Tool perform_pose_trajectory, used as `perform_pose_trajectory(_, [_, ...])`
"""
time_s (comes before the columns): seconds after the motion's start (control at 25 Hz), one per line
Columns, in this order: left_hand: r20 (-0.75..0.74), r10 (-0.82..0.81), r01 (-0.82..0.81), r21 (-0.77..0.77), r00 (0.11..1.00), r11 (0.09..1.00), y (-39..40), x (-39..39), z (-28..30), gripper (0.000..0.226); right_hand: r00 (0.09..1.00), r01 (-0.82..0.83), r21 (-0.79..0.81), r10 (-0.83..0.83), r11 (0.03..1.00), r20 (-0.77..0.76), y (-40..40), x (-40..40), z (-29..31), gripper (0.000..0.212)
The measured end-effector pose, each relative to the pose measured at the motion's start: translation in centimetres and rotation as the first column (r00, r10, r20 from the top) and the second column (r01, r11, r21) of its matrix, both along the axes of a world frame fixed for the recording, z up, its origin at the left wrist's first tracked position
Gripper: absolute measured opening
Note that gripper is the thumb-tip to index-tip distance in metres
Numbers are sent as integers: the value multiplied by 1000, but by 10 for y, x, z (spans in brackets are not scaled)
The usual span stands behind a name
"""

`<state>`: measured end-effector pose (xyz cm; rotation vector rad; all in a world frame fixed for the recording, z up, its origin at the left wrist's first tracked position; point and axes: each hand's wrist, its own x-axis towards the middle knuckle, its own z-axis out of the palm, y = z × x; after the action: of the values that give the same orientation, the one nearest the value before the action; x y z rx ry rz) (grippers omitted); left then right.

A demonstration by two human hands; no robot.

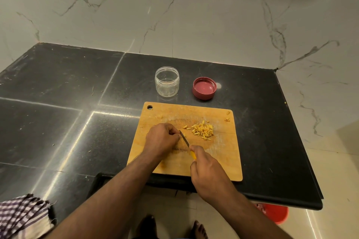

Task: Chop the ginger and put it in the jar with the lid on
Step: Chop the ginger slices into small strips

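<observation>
Two hands work on the board [223, 165] — the left hand [162, 138] curls its fingers over something hidden, the right hand [208, 172] grips the knife [185, 139]. Chopped ginger [203, 130] lies at the left hand's 3 o'clock. On the surface [58, 83] at the board's 12 o'clock stand the open jar [167, 81] and lid [204, 88] — apart.

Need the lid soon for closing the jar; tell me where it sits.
In the head view, the red lid lies upside down on the black counter, just right of the empty jar and beyond the cutting board's far edge.
</observation>
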<state>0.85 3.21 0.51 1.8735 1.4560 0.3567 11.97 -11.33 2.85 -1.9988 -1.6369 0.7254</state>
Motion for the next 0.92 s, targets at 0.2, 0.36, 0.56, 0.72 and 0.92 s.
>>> perform_pose_trajectory(0.2, [9,6,-6,11,1000,1000,-1,0,-2,8,999,6,-8,-7,1000,-53,-19,2,0,41])
perform_pose_trajectory(0.36, [-1,-3,3,20,1000,1000,-1,-1,-3,7,996,37,-5,-37,999,-86,-31,5,5,39])
perform_pose_trajectory(0.56, [-4,-23,23,33,1000,999,-2,-2,-2,6,993,59,-10,-59,998,-100,-21,3,11,40])
perform_pose_trajectory(0.72, [1,-20,20,28,1000,999,-2,-2,-1,7,996,44,-27,-46,999,-70,-9,0,7,40])
perform_pose_trajectory(0.92, [4,-11,11,26,1000,1000,-2,-1,0,11,992,33,-75,-41,997,-118,-7,6,8,41])
